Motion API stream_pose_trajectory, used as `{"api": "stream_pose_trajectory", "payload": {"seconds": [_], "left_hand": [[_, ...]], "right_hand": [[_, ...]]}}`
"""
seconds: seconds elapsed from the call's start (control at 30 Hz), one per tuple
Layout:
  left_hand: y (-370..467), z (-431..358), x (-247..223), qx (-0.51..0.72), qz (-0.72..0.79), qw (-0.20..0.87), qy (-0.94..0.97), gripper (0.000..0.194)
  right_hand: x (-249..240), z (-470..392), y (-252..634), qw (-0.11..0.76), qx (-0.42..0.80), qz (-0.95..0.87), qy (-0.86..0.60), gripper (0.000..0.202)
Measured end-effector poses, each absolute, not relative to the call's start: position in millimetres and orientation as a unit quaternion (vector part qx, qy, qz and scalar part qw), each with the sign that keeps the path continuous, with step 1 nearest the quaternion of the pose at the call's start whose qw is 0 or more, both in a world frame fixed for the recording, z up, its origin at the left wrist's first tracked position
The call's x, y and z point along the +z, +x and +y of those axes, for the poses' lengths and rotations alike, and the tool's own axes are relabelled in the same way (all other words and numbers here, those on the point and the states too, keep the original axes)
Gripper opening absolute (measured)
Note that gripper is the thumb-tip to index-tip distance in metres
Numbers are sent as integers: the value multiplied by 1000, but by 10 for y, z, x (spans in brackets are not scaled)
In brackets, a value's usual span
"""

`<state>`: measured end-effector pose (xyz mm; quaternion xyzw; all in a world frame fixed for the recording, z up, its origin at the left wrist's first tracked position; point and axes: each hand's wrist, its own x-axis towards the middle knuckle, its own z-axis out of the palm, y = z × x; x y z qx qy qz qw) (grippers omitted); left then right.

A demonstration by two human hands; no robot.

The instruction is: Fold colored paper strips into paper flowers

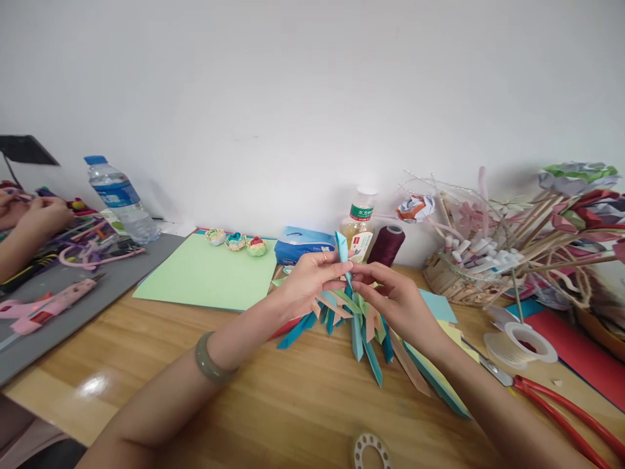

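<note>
Both my hands meet above the middle of the table, fingers pinched around a folded light-blue paper strip (341, 246). My left hand (312, 277) grips it from the left, and its upper end stands up past the fingers. From the right, the fingertips of my right hand (390, 293) press on its lower part. Below the hands lies a spread of cut paper strips (358, 335) in blue, green and peach. How the strip is folded between my fingers is hidden.
Scissors with red handles (541, 394), a ribbon spool (520, 348) and a basket (442, 277) of paper flowers lie right. Green paper (209, 277) with small paper flowers (236, 241), tissues (303, 244) and a bottle (360, 212) stand behind. Another person's hands (43, 215) work at far left.
</note>
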<state>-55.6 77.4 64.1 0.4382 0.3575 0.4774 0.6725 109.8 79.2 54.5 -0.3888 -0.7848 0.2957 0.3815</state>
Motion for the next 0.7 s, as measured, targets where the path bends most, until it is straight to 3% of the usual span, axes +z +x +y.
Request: {"api": "stream_pose_trajectory", "payload": {"seconds": [0.27, 0.57, 0.7], "left_hand": [[-591, 833, 605, 484, 299, 691, 446, 27], [-581, 828, 611, 490, 340, 683, 421, 8], [-606, 841, 671, 497, 350, 677, 415, 10]], "right_hand": [[595, 761, 1098, 366, 282, -798, -385, 30], [565, 773, 1088, 341, 277, -809, -391, 31], [598, 785, 1108, 343, 266, -811, -392, 32]]}}
